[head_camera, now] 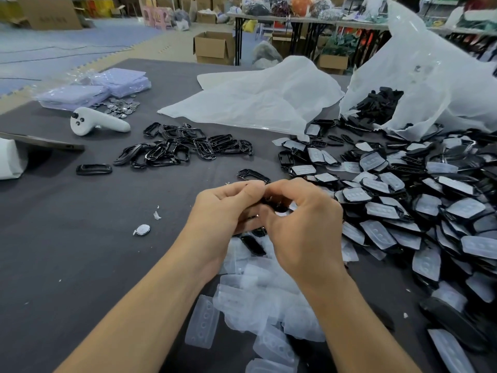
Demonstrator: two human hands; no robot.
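Observation:
My left hand (226, 211) and my right hand (301, 219) meet above the grey table (80, 251), fingers curled round one small black plastic shell (275, 205) that is mostly hidden between them. A big heap of black shells with translucent white inserts (408, 200) lies to the right. Loose translucent inserts (258, 300) are piled under my wrists. A group of bare black frames (185, 146) lies beyond my hands, and one single frame (252, 175) sits just past my fingertips.
A white controller (99, 122) lies at the far left beside silver discs (121, 106) and lilac packets (94, 88). White plastic bags (255, 98) spread across the back, one at the right (430, 76) spilling black parts. A small round disc (142, 229) lies left of my hands.

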